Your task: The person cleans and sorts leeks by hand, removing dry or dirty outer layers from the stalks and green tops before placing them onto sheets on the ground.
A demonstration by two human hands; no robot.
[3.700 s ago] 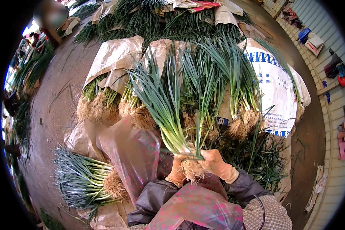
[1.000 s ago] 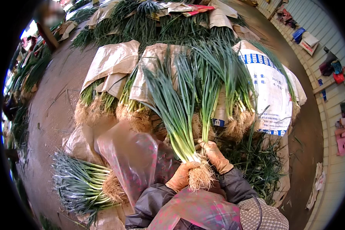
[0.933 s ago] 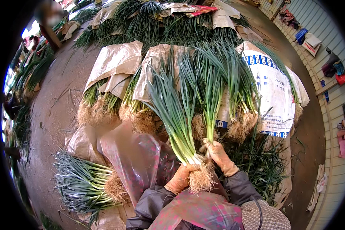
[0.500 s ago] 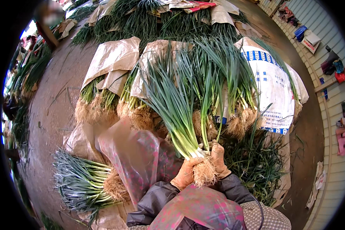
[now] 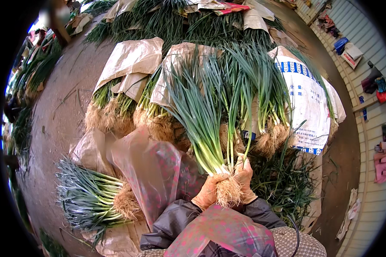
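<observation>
A bunch of green garlic [image 5: 206, 147] stands roots toward me, its long dark leaves fanning away to the upper left. Gloved in orange-tan, my left hand [image 5: 205, 193] closes round the base of its pale stems from the left. My right hand [image 5: 244, 174], in a matching glove, grips the base from the right, thumb up beside a few thinner stalks. Between both hands hangs the tangle of roots [image 5: 229, 191]. The fingers behind the bunch are partly hidden.
A finished-looking pile of green garlic [image 5: 98, 195] lies at left on sacking. More bunches [image 5: 152, 118] stand ahead under beige sacks [image 5: 128, 58] and a white printed sack [image 5: 306, 100]. Loose leaf trimmings [image 5: 283, 184] heap at right. A pink-spotted plastic sheet [image 5: 158, 171] covers my left side.
The view has tilted slightly, shifting the background a little to the right. Both hands keep their grip on the bunch, which stays almost in place.
</observation>
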